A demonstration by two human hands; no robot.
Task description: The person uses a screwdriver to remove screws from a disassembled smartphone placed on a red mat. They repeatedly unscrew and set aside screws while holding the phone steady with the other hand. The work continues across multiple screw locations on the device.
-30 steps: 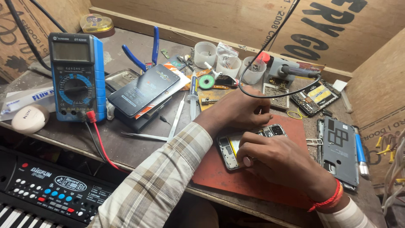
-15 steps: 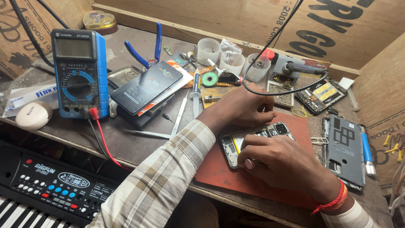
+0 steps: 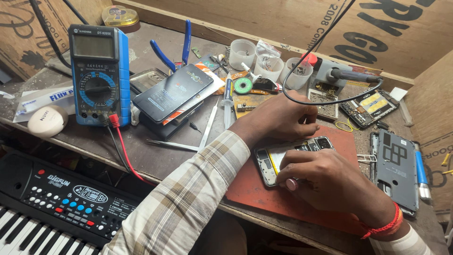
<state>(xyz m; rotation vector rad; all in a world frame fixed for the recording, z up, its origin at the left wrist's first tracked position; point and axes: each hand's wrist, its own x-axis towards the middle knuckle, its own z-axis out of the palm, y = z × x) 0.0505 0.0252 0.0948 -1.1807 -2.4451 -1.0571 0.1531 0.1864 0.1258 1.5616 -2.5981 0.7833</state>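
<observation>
The opened phone is lying on the red mat near the surface's front edge, both hands pressing on it. The left hand is covering its far edge, grip narrow; the right hand is pinching its near edge. A multimeter is standing far left, and a black cable is looping just beyond the hands.

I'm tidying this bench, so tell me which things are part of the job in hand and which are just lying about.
In use: opened phone, red mat, left hand, right hand.
Lying about: multimeter, blue pliers, tweezers, keyboard, plastic cups.
</observation>
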